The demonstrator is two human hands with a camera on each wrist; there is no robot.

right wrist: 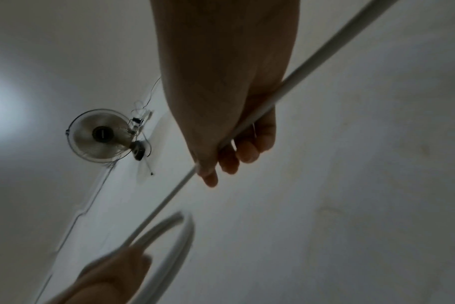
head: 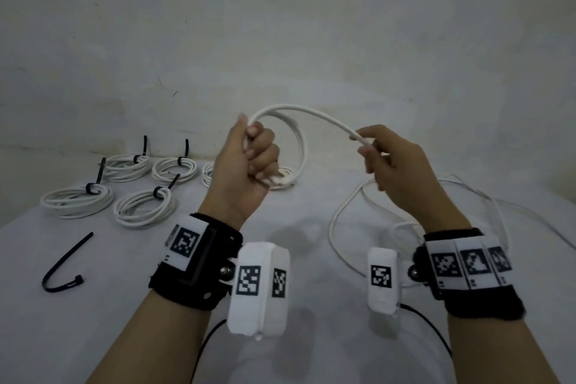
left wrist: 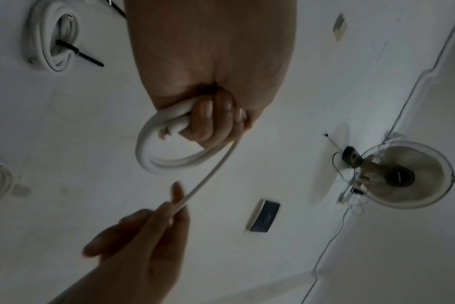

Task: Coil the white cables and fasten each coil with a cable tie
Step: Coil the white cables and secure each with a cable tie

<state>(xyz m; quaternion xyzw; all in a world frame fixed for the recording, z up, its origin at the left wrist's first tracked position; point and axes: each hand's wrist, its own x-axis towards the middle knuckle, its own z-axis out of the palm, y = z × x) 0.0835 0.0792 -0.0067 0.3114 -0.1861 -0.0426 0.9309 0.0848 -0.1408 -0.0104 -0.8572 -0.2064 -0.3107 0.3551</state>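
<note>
My left hand is raised above the table, fist closed round a small loop of white cable. The left wrist view shows the loop and its cut end under my curled fingers. From the fist the cable arcs right to my right hand, which pinches the strand between thumb and fingers. The rest of the cable trails loose on the table at the right. A loose black cable tie lies at the left front.
Several finished white coils, each with a black tie, sit at the back left of the white table. Another coil lies partly hidden behind my left hand. A grey wall stands close behind. A ceiling fan hangs overhead.
</note>
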